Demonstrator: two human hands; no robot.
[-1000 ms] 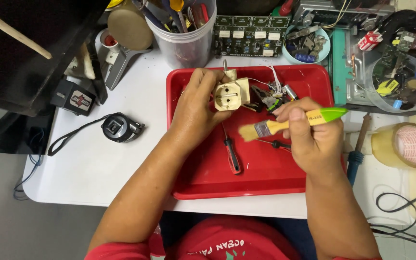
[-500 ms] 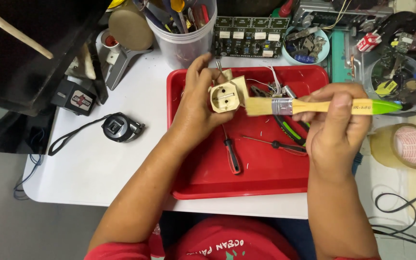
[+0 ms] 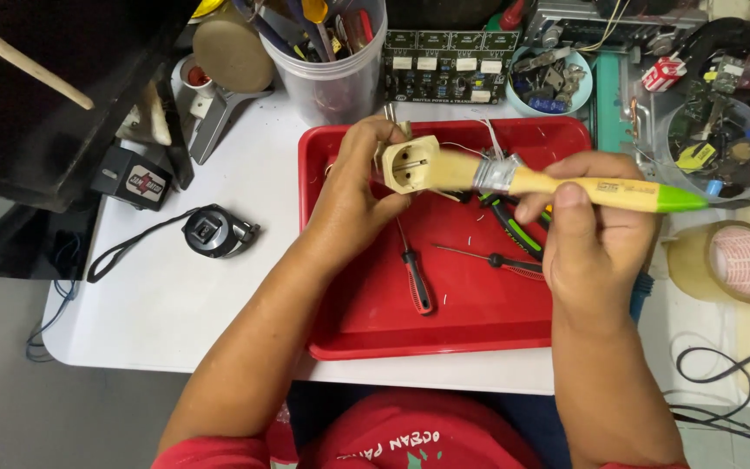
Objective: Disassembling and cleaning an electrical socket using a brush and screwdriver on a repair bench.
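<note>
Overhead, the left hand (image 3: pixel 353 204) gripped a cream socket (image 3: pixel 411 163) above the red tray (image 3: pixel 340 339). At its 3 o'clock, the right hand (image 3: pixel 596 239) closed around a paintbrush (image 3: pixel 566 184), bristles touching the socket.

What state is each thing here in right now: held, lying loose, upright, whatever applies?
Left hand: closed round the socket.
Socket: cream, held above the tray, face toward the camera.
Right hand: gripping the brush handle.
Paintbrush: held level, bristles against the socket.
Red tray: flat on the table.
Red-handled screwdriver: lying loose in the tray.
Tape measure: lying on the table.
Tape roll: lying flat.
</note>
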